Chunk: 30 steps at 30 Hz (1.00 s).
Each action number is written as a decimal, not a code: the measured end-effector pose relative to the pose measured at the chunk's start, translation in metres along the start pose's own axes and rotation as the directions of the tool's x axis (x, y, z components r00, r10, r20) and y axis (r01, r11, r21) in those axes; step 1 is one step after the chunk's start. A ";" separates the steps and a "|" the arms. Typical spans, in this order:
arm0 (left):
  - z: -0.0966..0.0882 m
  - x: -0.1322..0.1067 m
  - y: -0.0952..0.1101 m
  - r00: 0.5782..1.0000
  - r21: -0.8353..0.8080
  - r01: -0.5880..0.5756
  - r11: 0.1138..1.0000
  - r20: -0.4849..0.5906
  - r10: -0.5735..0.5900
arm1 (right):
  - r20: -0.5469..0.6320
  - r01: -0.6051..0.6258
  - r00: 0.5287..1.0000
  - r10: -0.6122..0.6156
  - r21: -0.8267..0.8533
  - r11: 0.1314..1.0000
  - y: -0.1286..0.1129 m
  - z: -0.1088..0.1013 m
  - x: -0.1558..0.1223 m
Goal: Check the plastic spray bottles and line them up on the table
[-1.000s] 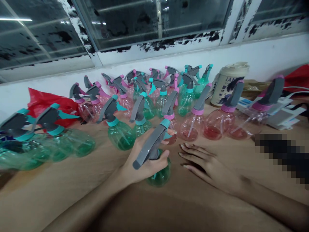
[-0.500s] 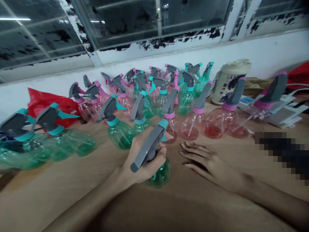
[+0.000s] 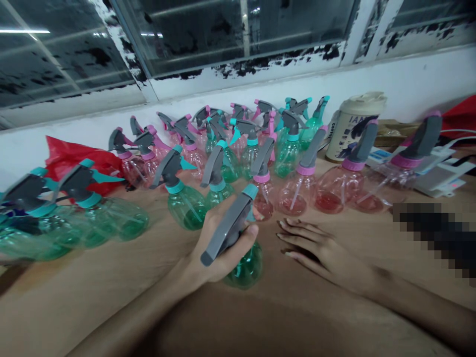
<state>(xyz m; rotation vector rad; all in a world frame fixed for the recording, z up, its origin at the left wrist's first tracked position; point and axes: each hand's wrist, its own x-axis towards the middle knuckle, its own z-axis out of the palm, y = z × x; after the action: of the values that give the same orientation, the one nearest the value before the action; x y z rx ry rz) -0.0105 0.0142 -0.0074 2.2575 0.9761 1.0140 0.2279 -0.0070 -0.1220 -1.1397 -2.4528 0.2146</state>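
Observation:
In the middle of the table, my left hand point(image 3: 223, 238) is closed around the neck of a green spray bottle point(image 3: 245, 267) with a grey head and turquoise nozzle. The bottle stands upright, its trigger partly hidden by my fingers. My right hand point(image 3: 316, 243) lies palm down on the wood to its right, fingers stretched and holding nothing. Just beyond my left hand stands another green spray bottle point(image 3: 188, 208). Pink spray bottles, one with red liquid point(image 3: 329, 198), form a row behind my right hand.
Several more green spray bottles point(image 3: 130, 220) stand at the left, near a red plastic bag point(image 3: 78, 158). A crowd of pink and green bottles lines the wall. At the back right are a coffee cup point(image 3: 345, 129) and a white power strip point(image 3: 442, 173) with cables.
The view has shifted very slightly. My left hand keeps its hold on the green spray bottle, and my right hand rests where it was.

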 end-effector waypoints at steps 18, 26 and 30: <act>0.007 -0.002 -0.004 0.998 0.064 0.013 0.998 -0.056 -0.010 | 0.000 0.003 1.000 -0.003 0.015 1.000 0.001 -0.001 0.000; 0.006 -0.001 0.000 0.997 -0.010 0.079 0.997 -0.025 -0.079 | 0.033 -0.006 0.999 0.006 0.002 1.000 -0.001 -0.003 0.001; 0.004 -0.001 0.002 0.996 -0.050 0.083 0.995 -0.015 -0.084 | 0.022 0.001 1.000 -0.001 0.005 1.000 -0.002 -0.003 0.001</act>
<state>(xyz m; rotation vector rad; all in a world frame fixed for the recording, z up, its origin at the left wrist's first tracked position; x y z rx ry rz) -0.0070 0.0121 -0.0093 2.1531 1.0326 1.0120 0.2274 -0.0073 -0.1184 -1.1401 -2.4709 0.2342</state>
